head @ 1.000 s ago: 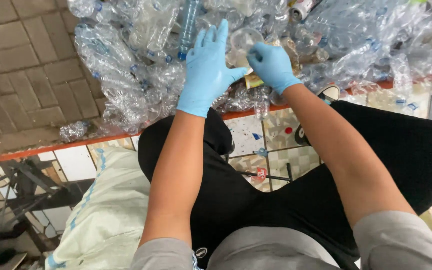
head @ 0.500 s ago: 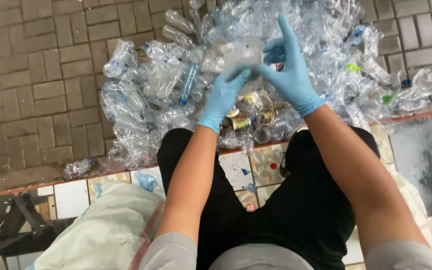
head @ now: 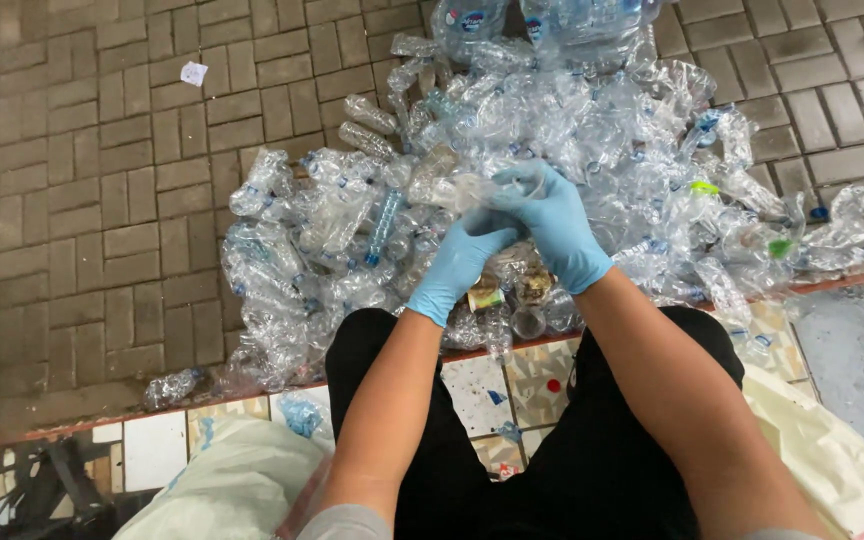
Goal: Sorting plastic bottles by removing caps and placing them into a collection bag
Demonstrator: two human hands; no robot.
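hands in blue gloves are seen at centre frame over a pile of crushed clear plastic bottles [head: 592, 150]. left hand [head: 460, 262] is curled, fingertips closed on the lower edge of a crumpled clear bottle [head: 457, 188]; right hand [head: 556, 222] is wrapped over the same bottle from the right, thumb and fingers pinched on it. the bottle is held just above the pile, slightly left of centre and a little above mid-height, lying roughly sideways; whether a cap is on it cannot be told. bare forearms are run down to the bottom edge, with black trousers [head: 472, 450] between and below them.

the pile is spread over grey brick paving [head: 82, 200] from centre to the right edge. a blue-tinted bottle [head: 382, 228] is lying just left of the left hand, apart from it. green caps [head: 778, 247] are seen at right in the pile. a small white scrap [head: 193, 72] is lying on the bricks at upper left, well apart. a tiled ledge [head: 477, 385] with a reddish edge is crossing the lower frame. pale sacks [head: 232, 490] are lying at lower left and lower right.
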